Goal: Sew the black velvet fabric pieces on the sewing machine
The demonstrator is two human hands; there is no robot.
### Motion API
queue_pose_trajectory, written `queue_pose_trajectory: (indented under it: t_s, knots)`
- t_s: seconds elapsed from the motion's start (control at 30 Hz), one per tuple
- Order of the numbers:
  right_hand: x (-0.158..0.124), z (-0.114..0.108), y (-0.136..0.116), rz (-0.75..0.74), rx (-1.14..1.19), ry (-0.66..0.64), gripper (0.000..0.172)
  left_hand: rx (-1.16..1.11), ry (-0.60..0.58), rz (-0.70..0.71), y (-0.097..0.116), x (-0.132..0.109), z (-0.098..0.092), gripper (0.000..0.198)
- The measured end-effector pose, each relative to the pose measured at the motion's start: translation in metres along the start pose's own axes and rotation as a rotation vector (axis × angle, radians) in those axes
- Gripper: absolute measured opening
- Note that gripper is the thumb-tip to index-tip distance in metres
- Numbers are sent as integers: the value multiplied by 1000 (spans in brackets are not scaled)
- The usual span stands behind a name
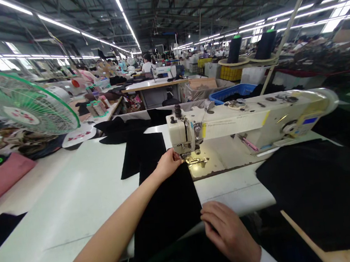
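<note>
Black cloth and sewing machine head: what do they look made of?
The black cloth looks like a soft textile, matte and slightly napped, lying in limp folds; the fibre can't be told. The sewing machine head looks like cream-painted metal, its smooth casing showing a faint sheen.

My feed, head camera: left hand (167,164) masks front edge of presser foot (194,160); needle (184,156) too small to pick out. Black cloth (168,215) runs off bottom of frame, layers and seams lost black on black. Right hand (229,235) cut close at wrist by lower edge. Black panel (319,191) cut off at right. Fan (23,101) clipped at left. Far worker (147,63) too small to read.
</note>
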State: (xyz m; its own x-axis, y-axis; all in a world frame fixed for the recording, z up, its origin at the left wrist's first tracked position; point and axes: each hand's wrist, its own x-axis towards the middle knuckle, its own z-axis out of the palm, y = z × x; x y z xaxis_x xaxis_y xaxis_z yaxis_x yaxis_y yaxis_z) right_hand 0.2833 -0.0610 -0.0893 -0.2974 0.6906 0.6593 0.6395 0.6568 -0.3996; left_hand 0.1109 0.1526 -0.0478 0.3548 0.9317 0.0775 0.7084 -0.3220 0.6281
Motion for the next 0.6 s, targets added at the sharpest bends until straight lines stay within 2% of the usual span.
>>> queue_pose_trajectory:
  t_s: [0.1,0.17,0.2,0.23,0.3,0.37,0.47,0.6]
  knots:
    - [-5,-1,2,-18,4,-32,31,262,156,73,15,-20,-1,16]
    - [-6,-3,3,-34,11,-41,36,428,247,164,29,-50,0,23]
    - [-7,-4,3,-44,16,-39,37,449,221,226,35,-69,1,20]
    - [-6,-5,3,-52,21,-35,38,425,127,318,41,-89,2,12]
    - [-5,-7,2,-51,34,-31,39,298,-127,540,48,-128,3,16]
    - [-2,-7,3,-34,41,-36,40,258,-217,667,48,-155,2,22]
    - [5,-5,7,-7,25,-46,40,323,-208,741,40,-167,0,34]
    - [23,2,17,26,-10,-75,32,357,-183,752,31,-147,-3,34]
